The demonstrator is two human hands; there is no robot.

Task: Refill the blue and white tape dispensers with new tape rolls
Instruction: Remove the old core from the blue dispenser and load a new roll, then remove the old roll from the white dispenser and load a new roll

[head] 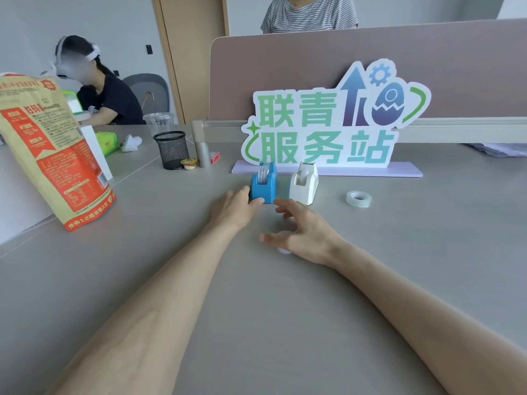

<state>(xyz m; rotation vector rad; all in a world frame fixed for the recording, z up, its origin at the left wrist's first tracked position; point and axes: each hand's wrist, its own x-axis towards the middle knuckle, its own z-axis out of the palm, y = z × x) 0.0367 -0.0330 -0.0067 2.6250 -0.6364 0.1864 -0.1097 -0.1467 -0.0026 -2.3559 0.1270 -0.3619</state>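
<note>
Blue plastic tape dispenser (pixel 263 182) sits gripped at its base by the left hand (pixel 232 208); the right hand (pixel 303 233) hovers with fingers spread, grasping nothing, beside a white plastic tape dispenser (pixel 303 182).

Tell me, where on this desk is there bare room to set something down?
Bare table lies between the forearms, and right of the loose tape roll. It is crowded by the sign, where the left hand grips the blue dispenser beside the white dispenser.

Open desk (pixel 285 323) in front of me. The sign (pixel 328 132) walls off right behind both dispensers. Bag (pixel 54 155) and mesh pen cup (pixel 172 149) crowd my left; a small white thing, maybe a core (pixel 283 250), sits under my right hand (pixel 305 238).
</note>
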